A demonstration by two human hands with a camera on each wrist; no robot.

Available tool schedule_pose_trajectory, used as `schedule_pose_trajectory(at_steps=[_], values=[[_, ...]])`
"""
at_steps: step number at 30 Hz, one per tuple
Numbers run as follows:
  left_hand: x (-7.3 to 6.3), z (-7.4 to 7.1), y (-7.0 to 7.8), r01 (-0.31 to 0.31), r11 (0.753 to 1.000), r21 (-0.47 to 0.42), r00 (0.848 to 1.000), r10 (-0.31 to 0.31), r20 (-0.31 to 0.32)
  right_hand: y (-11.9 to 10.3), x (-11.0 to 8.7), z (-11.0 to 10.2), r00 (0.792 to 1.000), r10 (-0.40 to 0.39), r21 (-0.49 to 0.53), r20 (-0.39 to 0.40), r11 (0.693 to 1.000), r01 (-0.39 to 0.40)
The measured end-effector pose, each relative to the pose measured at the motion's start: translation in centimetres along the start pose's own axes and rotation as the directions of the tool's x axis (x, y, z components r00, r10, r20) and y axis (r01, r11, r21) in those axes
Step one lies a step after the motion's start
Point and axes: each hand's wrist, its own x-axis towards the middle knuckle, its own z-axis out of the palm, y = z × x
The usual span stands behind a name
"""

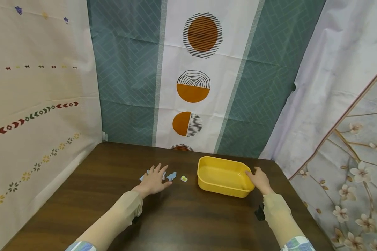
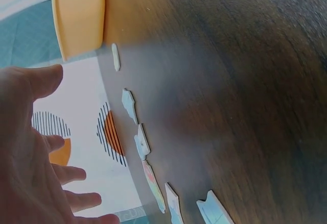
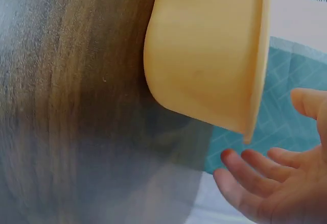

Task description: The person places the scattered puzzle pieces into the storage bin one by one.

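Note:
My left hand (image 1: 153,182) hovers with its fingers spread over a row of flat, jagged-edged pieces, and it hides some of them in the head view. To its right are a light-blue piece (image 1: 171,176) and a small piece with a yellow patch (image 1: 184,179). Several thin pieces lie in a line in the left wrist view, one with pink and green on it (image 2: 153,185). My right hand (image 1: 260,180) is at the right end of a yellow plastic tub (image 1: 221,188). In the right wrist view its fingers are apart, just off the rim.
The dark wooden table (image 1: 188,219) ends at a green and white curtain (image 1: 128,80) with orange circles. Patterned cloths hang along the left (image 1: 41,115) and right (image 1: 342,146) sides. The tub has nothing in it.

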Motion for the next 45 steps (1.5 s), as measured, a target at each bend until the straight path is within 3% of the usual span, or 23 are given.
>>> schedule_pose_trajectory(at_steps=[5, 18, 33, 45], values=[[0.0, 0.2, -0.2, 0.003, 1.000, -0.008, 1.000, -0.003, -0.003, 0.8, 0.1, 0.1, 0.999, 0.044, 0.073, -0.018, 0.996, -0.042], [0.0, 0.6, -0.8, 0.011, 1.000, -0.022, 1.000, -0.011, 0.000, 2.0, -0.1, 1.7, 0.999, 0.039, 0.191, -0.007, 0.981, -0.037], [-0.2, 0.5, -0.8, 0.004, 0.999, -0.047, 1.000, -0.004, -0.004, 1.9, -0.6, 2.2, 0.998, 0.038, 0.209, -0.040, 0.978, -0.029], [-0.5, -1.3, -2.3, 0.005, 0.988, -0.152, 1.000, -0.004, 0.012, 1.4, -1.6, 2.7, 1.000, 0.001, 0.177, -0.027, 0.984, 0.004]])
